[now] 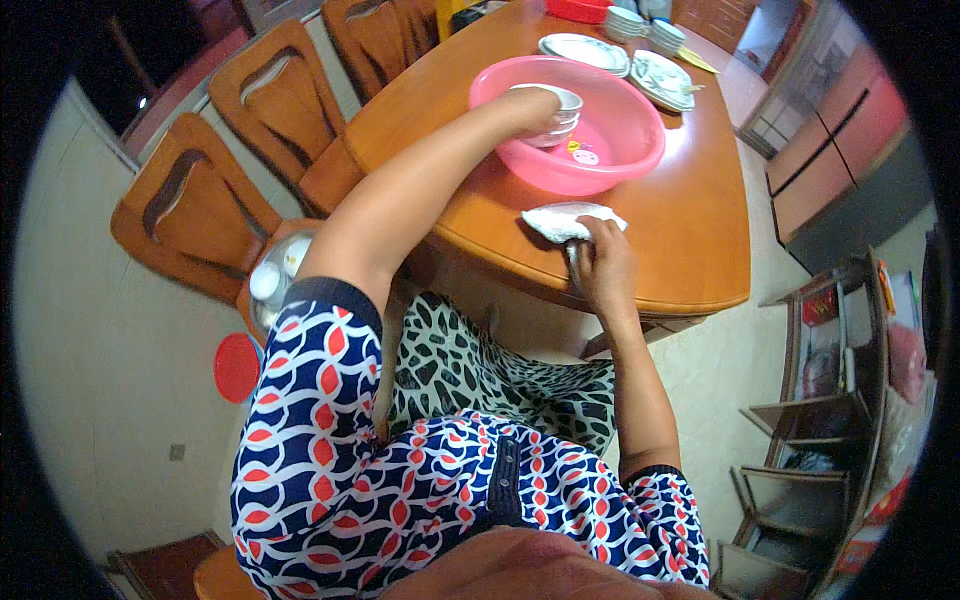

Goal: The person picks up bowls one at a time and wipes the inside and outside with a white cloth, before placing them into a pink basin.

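Observation:
A pink plastic basin (622, 161) stands on the wooden table, with cartoon prints on its inner bottom. Inside it, towards the left wall, is a stack of white bowls (571, 112). My left hand (538, 112) reaches over the near rim and grasps the bowls at the top of the stack; its fingertips are hidden. Nearer the table's front edge, my right hand (606, 262) holds a crumpled white cloth (562, 222). Part of the cloth hangs below the fingers.
Behind the basin lie stacked patterned plates (585, 51) and more plates (661, 79). Stacked bowls (624, 26) and a red container (577, 9) stand farther back. Wooden chairs (274, 97) line the left side. A metal tray (262, 311) with white dishes rests on one chair. Shelves (817, 405) stand right.

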`<action>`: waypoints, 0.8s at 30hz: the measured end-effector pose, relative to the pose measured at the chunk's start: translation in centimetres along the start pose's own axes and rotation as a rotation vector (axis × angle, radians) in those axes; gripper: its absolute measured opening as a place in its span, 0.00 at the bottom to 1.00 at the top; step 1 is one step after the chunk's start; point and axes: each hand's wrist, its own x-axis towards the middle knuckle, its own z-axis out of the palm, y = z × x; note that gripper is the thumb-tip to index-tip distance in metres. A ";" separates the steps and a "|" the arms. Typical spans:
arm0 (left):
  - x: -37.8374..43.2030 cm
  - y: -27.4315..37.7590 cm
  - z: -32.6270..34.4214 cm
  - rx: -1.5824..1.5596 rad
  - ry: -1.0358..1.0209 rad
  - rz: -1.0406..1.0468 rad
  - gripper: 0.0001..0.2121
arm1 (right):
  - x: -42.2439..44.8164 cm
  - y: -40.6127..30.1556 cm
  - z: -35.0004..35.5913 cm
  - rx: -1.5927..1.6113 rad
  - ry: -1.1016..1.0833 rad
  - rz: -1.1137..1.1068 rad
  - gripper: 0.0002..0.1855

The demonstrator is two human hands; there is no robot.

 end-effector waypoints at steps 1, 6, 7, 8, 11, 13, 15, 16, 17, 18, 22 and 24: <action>-0.7 0.5 -0.1 0.008 0.002 0.004 0.13 | 0.0 0.2 0.1 0.019 -0.012 -0.008 0.17; -1.3 0.1 0.1 -0.286 0.248 -0.012 0.16 | 0.1 1.3 1.3 0.026 0.001 -0.150 0.20; -2.4 3.3 -0.4 -0.311 0.486 0.055 0.17 | -0.4 2.2 0.4 0.029 0.008 -0.111 0.21; -4.3 5.4 -0.7 -0.320 0.713 0.161 0.16 | -1.0 3.0 -0.3 0.043 0.011 -0.062 0.21; -14.0 6.5 0.9 -0.435 1.001 0.200 0.14 | -1.1 3.1 0.1 0.085 0.006 -0.058 0.21; -21.3 4.4 4.1 -0.291 0.910 0.056 0.14 | -0.5 1.5 -0.1 0.052 -0.087 -0.025 0.21; -27.6 -0.2 9.6 -0.373 0.791 -0.171 0.15 | -0.3 0.9 0.3 0.000 -0.097 -0.021 0.22; -30.8 -2.0 10.9 -0.177 0.780 -0.283 0.15 | -0.2 0.9 0.2 -0.007 -0.091 -0.039 0.22; -34.5 -5.0 13.1 -0.221 0.675 -0.441 0.14 | -0.1 0.5 0.2 -0.004 -0.083 -0.062 0.22; -38.2 -7.0 13.7 -0.344 0.644 -0.641 0.12 | -0.2 0.4 0.2 -0.004 -0.077 -0.081 0.22; -49.3 -12.5 14.4 -0.260 0.873 -1.064 0.09 | -0.4 -0.7 -0.1 -0.065 -0.084 -0.042 0.22; -54.5 -16.3 16.9 -0.195 0.589 -1.272 0.12 | -0.4 0.9 0.1 -0.066 -0.098 -0.061 0.22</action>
